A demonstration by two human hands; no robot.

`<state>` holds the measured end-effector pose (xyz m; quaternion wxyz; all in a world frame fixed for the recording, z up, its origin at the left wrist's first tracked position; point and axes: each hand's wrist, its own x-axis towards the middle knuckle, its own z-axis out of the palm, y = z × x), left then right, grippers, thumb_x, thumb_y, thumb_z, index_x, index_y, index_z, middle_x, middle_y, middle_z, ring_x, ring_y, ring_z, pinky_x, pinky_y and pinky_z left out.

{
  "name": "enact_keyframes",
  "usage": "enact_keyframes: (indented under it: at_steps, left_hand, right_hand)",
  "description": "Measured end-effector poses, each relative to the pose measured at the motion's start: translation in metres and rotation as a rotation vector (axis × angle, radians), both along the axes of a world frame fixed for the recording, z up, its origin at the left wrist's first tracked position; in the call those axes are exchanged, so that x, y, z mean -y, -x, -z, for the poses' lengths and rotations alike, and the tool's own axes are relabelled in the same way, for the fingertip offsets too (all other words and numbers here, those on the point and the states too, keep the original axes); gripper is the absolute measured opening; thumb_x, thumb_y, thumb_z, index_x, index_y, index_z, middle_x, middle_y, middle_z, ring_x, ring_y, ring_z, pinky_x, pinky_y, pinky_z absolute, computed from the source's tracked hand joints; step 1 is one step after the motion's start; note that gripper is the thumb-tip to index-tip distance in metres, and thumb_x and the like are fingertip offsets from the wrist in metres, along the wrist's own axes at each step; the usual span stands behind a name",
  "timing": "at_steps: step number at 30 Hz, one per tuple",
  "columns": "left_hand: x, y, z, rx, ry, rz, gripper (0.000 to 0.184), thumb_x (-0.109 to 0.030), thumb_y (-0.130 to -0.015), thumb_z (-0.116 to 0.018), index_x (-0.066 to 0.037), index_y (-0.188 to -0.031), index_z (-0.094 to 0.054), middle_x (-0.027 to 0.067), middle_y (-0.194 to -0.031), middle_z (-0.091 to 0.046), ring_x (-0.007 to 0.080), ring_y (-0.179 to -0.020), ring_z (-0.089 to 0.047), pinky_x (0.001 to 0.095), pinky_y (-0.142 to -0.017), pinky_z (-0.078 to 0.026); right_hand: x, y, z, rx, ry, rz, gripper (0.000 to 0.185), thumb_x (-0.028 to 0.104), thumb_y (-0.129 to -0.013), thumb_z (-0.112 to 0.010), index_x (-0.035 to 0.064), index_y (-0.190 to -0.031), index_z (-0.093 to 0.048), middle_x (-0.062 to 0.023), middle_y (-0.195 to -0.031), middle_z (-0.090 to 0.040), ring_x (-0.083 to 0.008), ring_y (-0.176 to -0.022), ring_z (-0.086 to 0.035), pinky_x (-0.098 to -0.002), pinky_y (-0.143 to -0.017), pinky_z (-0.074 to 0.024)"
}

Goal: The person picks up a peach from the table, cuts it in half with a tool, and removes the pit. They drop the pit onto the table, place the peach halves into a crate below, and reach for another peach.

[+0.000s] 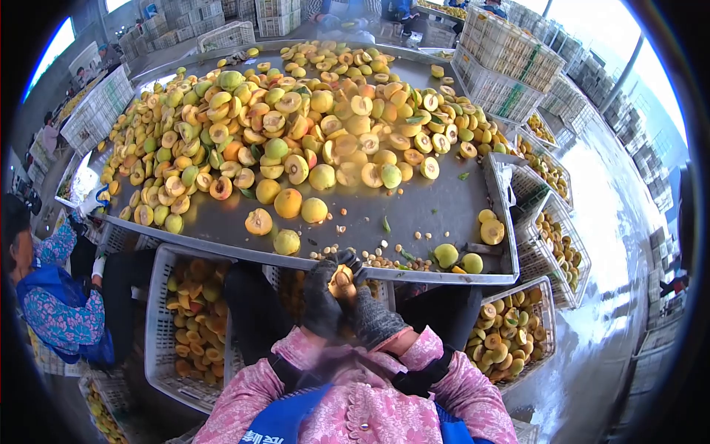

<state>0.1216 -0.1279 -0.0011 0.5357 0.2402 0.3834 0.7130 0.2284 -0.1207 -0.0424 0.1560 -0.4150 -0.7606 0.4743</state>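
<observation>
Close to my chest, at the table's near edge, both my hands come together around a cut piece of yellow peach (342,283). My left hand (322,296), in a dark glove, is closed on its left side. My right hand (376,317), in a grey knitted glove, presses in from the right with curled fingers; whether a small tool is also in it I cannot tell. Just beyond my hands, several peach pits (381,261) lie along the metal table's rim (296,260). A large heap of halved and whole peaches (288,126) covers the table's far part.
Crates of peach halves stand below the table, one left of my knees (159,325) and one to the right (549,325). Stacked crates (510,63) rise at the far right. A co-worker in a blue apron (63,311) sits at my left. The floor (592,244) looks wet.
</observation>
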Motion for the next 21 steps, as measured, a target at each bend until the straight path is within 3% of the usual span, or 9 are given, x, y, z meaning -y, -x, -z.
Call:
enact_keyframes:
  at_steps: [2,3,5,9,12,15,17,20,21]
  left_hand:
    - [-0.001,0.003,0.019,-0.233,-0.037,-0.019,0.024,-0.01,-0.089,-0.048,0.003,-0.106,-0.058,0.0142,-0.098,-0.062,0.0228,-0.091,-0.061,0.0342,-0.082,-0.049]
    - [0.0,0.005,0.019,-0.357,-0.062,-0.005,0.025,-0.011,-0.087,-0.051,0.003,-0.106,-0.058,0.0148,-0.097,-0.062,0.0238,-0.09,-0.061,0.0349,-0.082,-0.049]
    - [0.003,0.013,0.014,-0.613,-0.127,0.03,0.028,-0.013,-0.083,-0.058,0.003,-0.106,-0.057,0.0161,-0.098,-0.061,0.0265,-0.09,-0.06,0.0369,-0.082,-0.048]
    - [0.013,0.028,-0.004,-1.341,-0.47,-0.081,0.044,-0.02,-0.076,-0.067,0.003,-0.11,-0.052,0.016,-0.104,-0.059,0.032,-0.096,-0.057,0.0412,-0.088,-0.043]
    - [0.017,0.032,-0.004,-1.239,-0.467,0.044,0.051,-0.022,-0.076,-0.068,0.003,-0.115,-0.047,0.0153,-0.11,-0.057,0.0341,-0.1,-0.054,0.044,-0.092,-0.04]
    - [0.018,0.025,-0.01,-1.068,-0.353,0.07,0.038,-0.019,-0.08,-0.064,0.002,-0.11,-0.053,0.0146,-0.107,-0.059,0.029,-0.098,-0.056,0.0401,-0.09,-0.042]
    - [0.018,0.016,-0.022,-0.741,-0.141,0.102,0.028,-0.016,-0.085,-0.057,0.001,-0.107,-0.058,0.0138,-0.105,-0.061,0.0256,-0.098,-0.058,0.0359,-0.09,-0.043]
    - [0.017,0.003,-0.025,-0.241,0.095,0.112,0.018,-0.012,-0.088,-0.055,0.0,-0.098,-0.063,0.0097,-0.096,-0.064,0.0166,-0.091,-0.059,0.031,-0.085,-0.045]
    - [0.017,0.001,-0.024,-0.095,0.146,0.106,0.015,-0.011,-0.088,-0.056,0.0,-0.094,-0.064,0.0079,-0.092,-0.065,0.013,-0.088,-0.059,0.0298,-0.081,-0.046]
  right_hand:
    - [0.001,-0.001,0.105,-0.251,-0.017,0.004,0.038,0.035,-0.096,-0.046,0.0026,-0.114,-0.054,-0.0046,-0.101,-0.058,-0.0142,-0.093,-0.053,-0.0258,-0.083,-0.0431]
    - [0.002,0.004,0.108,-0.345,0.023,0.035,0.037,0.033,-0.096,-0.046,0.0021,-0.115,-0.053,-0.0045,-0.098,-0.057,-0.0142,-0.091,-0.053,-0.0262,-0.082,-0.043]
    - [0.003,-0.009,0.107,-0.231,0.022,-0.082,0.033,0.029,-0.095,-0.047,0.0033,-0.115,-0.052,-0.0035,-0.094,-0.056,-0.0131,-0.086,-0.053,-0.0258,-0.077,-0.0434]
    - [0.001,-0.02,-0.038,-0.02,0.151,-0.344,0.026,0.02,-0.092,-0.051,0.0058,-0.115,-0.049,-0.0015,-0.084,-0.055,-0.0108,-0.076,-0.053,-0.025,-0.066,-0.0443]
    - [0.004,-0.028,-0.063,-0.265,0.582,-0.166,0.026,0.017,-0.088,-0.055,0.0055,-0.111,-0.051,-0.0059,-0.083,-0.056,-0.0144,-0.072,-0.054,-0.0289,-0.063,-0.0447]
    - [0.009,-0.035,-0.045,-0.184,0.586,-0.026,0.025,0.018,-0.085,-0.056,0.0012,-0.103,-0.054,-0.0158,-0.087,-0.06,-0.0239,-0.077,-0.057,-0.038,-0.068,-0.0452]
    - [0.011,-0.031,-0.072,-0.221,0.67,0.035,0.021,0.018,-0.086,-0.053,0.0014,-0.099,-0.055,-0.0147,-0.084,-0.059,-0.0236,-0.078,-0.057,-0.0371,-0.068,-0.0452]
    - [0.01,-0.036,-0.037,-0.151,0.69,-0.06,0.031,0.018,-0.089,-0.056,0.0093,-0.117,-0.046,-0.0009,-0.084,-0.055,-0.0082,-0.065,-0.054,-0.0216,-0.053,-0.0442]
    - [0.012,-0.04,-0.033,-0.207,0.585,-0.133,0.025,0.019,-0.089,-0.054,0.0072,-0.111,-0.049,-0.0055,-0.087,-0.056,-0.0127,-0.072,-0.055,-0.0251,-0.059,-0.0447]
